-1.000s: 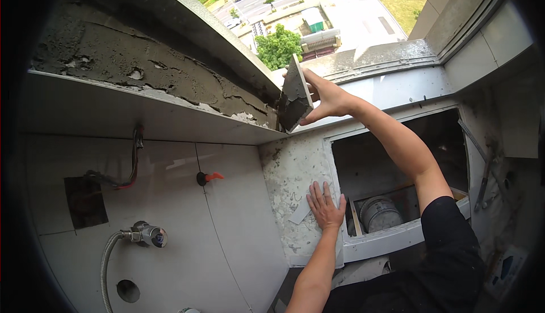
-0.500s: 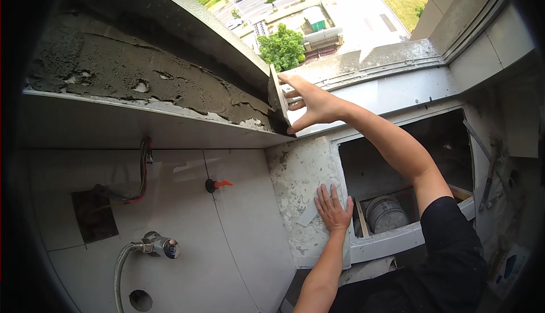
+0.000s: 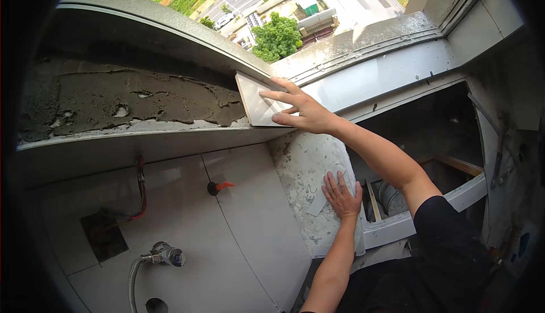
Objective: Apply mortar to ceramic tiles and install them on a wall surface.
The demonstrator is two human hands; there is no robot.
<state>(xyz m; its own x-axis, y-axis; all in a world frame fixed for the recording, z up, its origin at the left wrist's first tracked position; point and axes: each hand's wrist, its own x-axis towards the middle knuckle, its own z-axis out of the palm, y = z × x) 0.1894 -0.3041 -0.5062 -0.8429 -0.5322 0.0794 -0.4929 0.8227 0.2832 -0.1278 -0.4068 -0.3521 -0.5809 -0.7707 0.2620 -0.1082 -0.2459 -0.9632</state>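
My right hand point(image 3: 307, 110) reaches to the window ledge with its fingers spread over a small pale tile point(image 3: 251, 98). Fingertips and thumb touch the tile's face. This tile lies at the right end of a bed of wet grey mortar point(image 3: 170, 98), which runs left along the ledge with a rough, pitted surface. My left hand point(image 3: 344, 199) rests flat, fingers apart, on a stained white countertop point(image 3: 301, 160). Beside its fingertips lies a thin pale strip point(image 3: 317, 203).
Right of my left hand is a rectangular opening point(image 3: 409, 125) in the counter, with a round bucket point(image 3: 393, 199) inside. On the tiled wall below the ledge are a metal valve with a hose point(image 3: 164, 254), a red-handled fitting point(image 3: 218, 187) and loose wires point(image 3: 140, 191). Window frames edge the far side.
The tile has gone from standing on edge to lying down on the mortar's right end. My right hand has shifted from its edges onto its face. My left hand stays on the countertop.
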